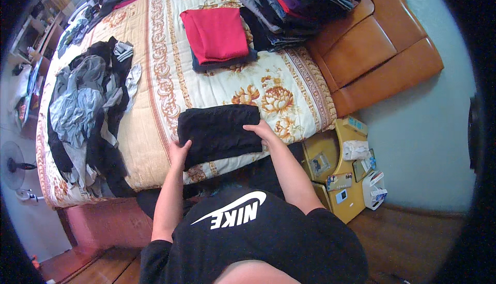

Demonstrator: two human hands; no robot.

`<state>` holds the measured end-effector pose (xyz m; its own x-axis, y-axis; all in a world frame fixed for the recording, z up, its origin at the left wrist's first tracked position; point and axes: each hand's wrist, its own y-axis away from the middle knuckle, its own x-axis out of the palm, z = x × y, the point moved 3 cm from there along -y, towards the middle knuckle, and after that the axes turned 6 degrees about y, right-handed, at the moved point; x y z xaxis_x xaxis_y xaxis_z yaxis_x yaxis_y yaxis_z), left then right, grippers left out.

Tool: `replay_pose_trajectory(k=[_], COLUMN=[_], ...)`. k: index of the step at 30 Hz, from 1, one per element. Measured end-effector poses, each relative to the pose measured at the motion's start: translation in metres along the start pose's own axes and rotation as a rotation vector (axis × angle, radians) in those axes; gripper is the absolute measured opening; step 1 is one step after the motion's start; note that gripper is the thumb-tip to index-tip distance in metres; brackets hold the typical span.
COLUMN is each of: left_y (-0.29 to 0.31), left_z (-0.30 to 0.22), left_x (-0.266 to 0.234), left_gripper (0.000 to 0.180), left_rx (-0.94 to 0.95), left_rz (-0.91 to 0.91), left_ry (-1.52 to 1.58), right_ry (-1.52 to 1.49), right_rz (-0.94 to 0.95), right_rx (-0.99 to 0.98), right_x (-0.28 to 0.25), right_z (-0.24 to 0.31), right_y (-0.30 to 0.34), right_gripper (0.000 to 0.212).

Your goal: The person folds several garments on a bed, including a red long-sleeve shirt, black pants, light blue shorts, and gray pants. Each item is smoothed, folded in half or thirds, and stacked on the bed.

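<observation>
A folded black garment lies near the front edge of a bed with a cream floral cover. My left hand grips its lower left corner. My right hand rests flat on its right edge, fingers over the cloth. Farther back on the bed sits a folded red garment on top of a dark blue one.
A heap of unfolded grey and black clothes covers the bed's left side. A tall stack of folded dark clothes stands by the brown padded headboard. A yellow bedside table with small items is at right. A fan stands far left.
</observation>
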<state>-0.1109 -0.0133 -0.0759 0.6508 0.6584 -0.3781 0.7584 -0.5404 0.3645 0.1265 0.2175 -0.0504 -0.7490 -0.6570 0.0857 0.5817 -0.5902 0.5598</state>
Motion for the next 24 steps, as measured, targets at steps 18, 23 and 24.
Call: replay_pose_trajectory(k=[18,23,24], left_y=[0.103,0.06,0.06], left_z=[-0.032,-0.006,-0.013], left_x=[0.077,0.072,0.075], left_gripper=[0.081,0.05,0.049], left_rx=[-0.609,-0.579,-0.551], left_rz=[0.073,-0.06,0.003], left_ry=[1.456,1.534,1.581], right_ry=[-0.324,-0.334,-0.344], right_rz=[-0.008,-0.023,-0.035], right_rx=[-0.124,-0.13,-0.131], right_x=[0.028,0.025,0.023], right_z=[0.034,0.043,0.043], right_y=[0.046,0.08,0.087], right_gripper=[0.042,0.05,0.05])
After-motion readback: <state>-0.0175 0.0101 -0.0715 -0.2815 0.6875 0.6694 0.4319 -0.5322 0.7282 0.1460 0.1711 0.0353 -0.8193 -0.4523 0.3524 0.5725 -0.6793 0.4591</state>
